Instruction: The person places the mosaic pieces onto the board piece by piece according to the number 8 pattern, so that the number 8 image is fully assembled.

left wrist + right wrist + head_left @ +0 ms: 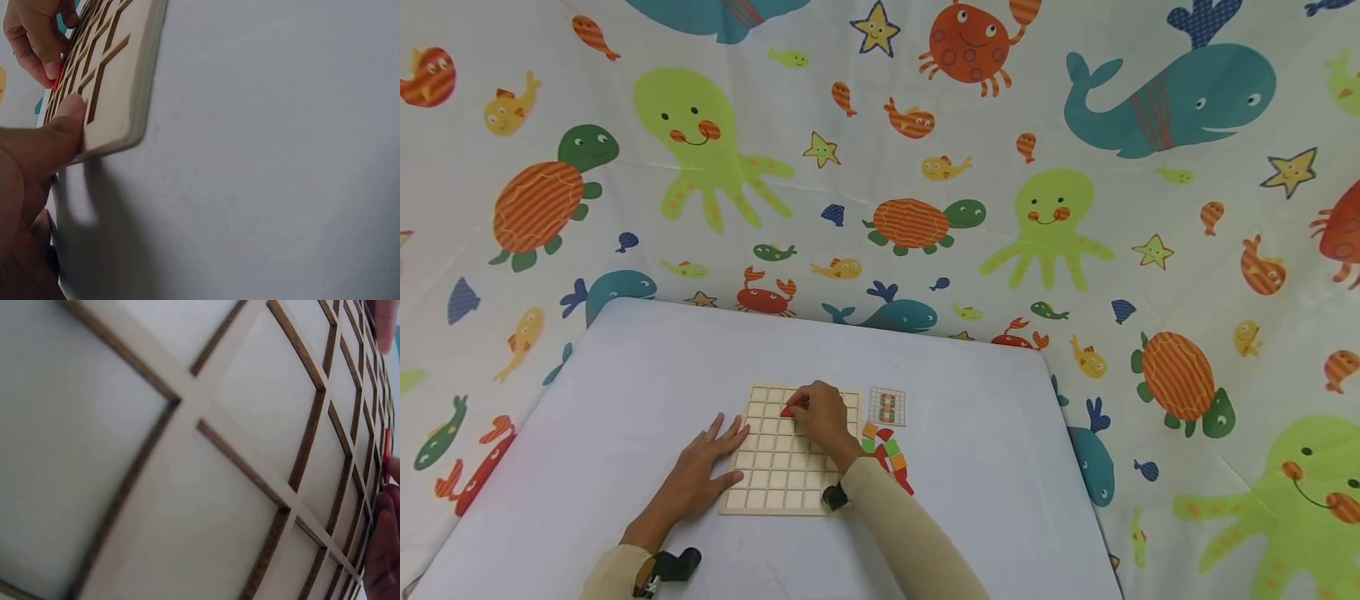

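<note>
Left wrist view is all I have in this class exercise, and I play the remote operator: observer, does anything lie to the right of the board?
Observer: Yes. The head view shows a small card with a coloured pattern to the right of the board.
Operator: Any loose pieces?
Observer: Yes, red, green and orange loose pieces lie nearer the person than the card.
Operator: Where over the board does the right hand pinch the red piece?
Observer: In the head view, near the edge farthest from the person.
</note>
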The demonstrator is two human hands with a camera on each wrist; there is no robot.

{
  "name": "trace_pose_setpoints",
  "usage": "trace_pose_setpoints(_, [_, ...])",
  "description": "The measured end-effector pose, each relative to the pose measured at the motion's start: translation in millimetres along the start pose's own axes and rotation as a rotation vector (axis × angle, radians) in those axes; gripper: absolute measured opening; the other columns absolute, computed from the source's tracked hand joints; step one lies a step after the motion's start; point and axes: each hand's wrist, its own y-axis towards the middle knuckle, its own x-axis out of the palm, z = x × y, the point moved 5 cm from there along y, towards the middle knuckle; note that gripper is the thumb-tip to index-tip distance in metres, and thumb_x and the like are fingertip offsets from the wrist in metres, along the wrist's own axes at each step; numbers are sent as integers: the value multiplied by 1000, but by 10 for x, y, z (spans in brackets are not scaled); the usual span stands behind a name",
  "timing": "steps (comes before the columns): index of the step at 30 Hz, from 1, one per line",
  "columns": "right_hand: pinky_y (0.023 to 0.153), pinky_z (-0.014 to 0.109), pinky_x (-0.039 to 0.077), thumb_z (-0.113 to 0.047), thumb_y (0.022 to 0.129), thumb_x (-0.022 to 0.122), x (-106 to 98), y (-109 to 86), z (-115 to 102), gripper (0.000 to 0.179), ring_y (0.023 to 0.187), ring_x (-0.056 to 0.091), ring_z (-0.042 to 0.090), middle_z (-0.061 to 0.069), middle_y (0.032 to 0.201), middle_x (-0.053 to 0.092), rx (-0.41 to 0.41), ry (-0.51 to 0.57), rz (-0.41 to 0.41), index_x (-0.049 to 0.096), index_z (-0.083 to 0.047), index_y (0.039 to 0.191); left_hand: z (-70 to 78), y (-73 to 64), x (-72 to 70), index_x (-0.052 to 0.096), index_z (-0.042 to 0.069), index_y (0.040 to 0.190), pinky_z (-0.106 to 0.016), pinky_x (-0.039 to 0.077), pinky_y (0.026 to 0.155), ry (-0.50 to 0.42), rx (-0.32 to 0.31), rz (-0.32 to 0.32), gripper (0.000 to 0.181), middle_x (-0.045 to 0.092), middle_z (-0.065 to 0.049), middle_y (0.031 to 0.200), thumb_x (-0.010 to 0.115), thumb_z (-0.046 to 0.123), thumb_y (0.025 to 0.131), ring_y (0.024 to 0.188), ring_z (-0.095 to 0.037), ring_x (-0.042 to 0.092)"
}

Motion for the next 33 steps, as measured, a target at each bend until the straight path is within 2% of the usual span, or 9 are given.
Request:
trace_pose_setpoints(6, [68, 17, 52, -15, 91, 84, -61, -15, 27, 7, 79, 64, 4, -2, 95, 75, -45, 73, 28, 83, -18, 98, 18, 12, -11, 53, 6, 155, -75, 26, 120, -23, -12, -13, 80, 43, -22, 165, 86, 21, 84, 156, -55, 28])
trace_pose_setpoints(12, [74, 21, 57, -20, 92, 83, -206, -139, 152, 11, 81, 65, 2, 0, 97, 77, 14, 258, 36, 82, -18, 103, 12, -4, 4, 53, 6, 156, -73, 26, 121, -3, -19, -15, 81, 43, -22, 166, 87, 22, 84, 157, -53, 27])
trace_pose_setpoints(16, [73, 22, 56, -20, 93, 83, -369, -277, 249, 14, 80, 63, 4, 2, 99, 77, 44, 302, 62, 82, -15, 105, -3, -12, 19, 52, 6, 156, -72, 24, 123, -12, -23, -14, 81, 41, -22, 167, 86, 20, 84, 158, -52, 25])
trace_pose_setpoints(21, [65, 22, 53, -19, 92, 84, -586, -456, 448, 17, 77, 60, 5, 3, 99, 75, 87, 284, 116, 81, -13, 108, -19, -18, 34, 50, 8, 158, -70, 20, 127, -19, -38, -36, 82, 39, -21, 168, 85, 20, 85, 159, -52, 23])
trace_pose_setpoints(29, [67, 27, 57, -20, 89, 87, -872, -694, 778, 19, 81, 68, 12, 0, 101, 75, 124, 128, 204, 82, -18, 106, -8, -14, 19, 51, 8, 157, -72, 23, 124, -23, -25, -17, 81, 41, -21, 167, 85, 23, 85, 159, -52, 24])
trace_pose_setpoints(33, [74, 32, 60, -23, 88, 89, -901, -748, 897, 18, 86, 71, 16, 0, 102, 72, 177, 96, 196, 82, -19, 104, 6, -15, -3, 53, 7, 156, -73, 25, 122, -21, -9, -2, 80, 43, -23, 165, 86, 24, 85, 158, -52, 26])
